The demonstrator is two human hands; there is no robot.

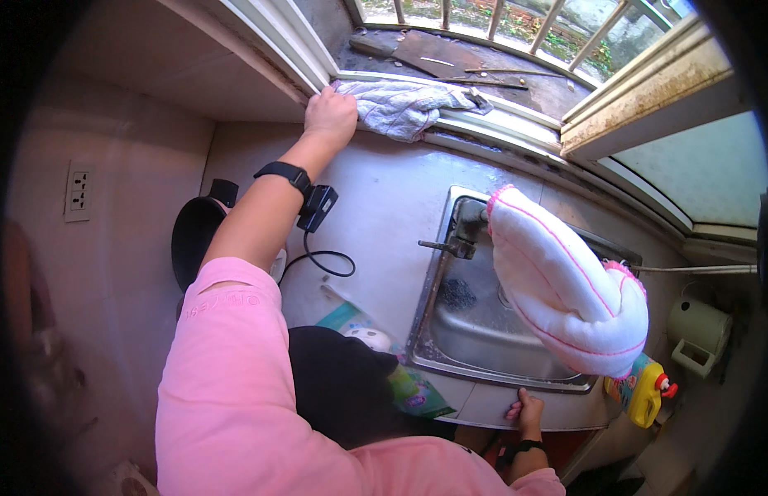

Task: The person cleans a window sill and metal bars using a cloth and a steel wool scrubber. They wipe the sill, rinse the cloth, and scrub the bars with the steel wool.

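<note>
At the left end of the window sill (501, 118), my left hand (331, 115) grips one end of a crumpled pale cloth with thin coloured lines (402, 105). The cloth lies along the white window track, its far end trailing to the right. My right hand (525, 409) rests at the front edge of the countertop (384, 180), below the steel sink (489, 335), fingers curled with nothing visible in them. A white towel with pink edging (564, 279) bulges over the sink's right part, hiding some of the basin beside the tap (464, 229).
A black pan (194, 239) stands left of my arm. A black cable (334, 273) curls from the wrist-worn device. A green plastic packet (421, 394) lies by the sink's near-left corner. To the right stands a yellow bottle with a red cap (644, 394). Metal bars (492, 18) cross the window.
</note>
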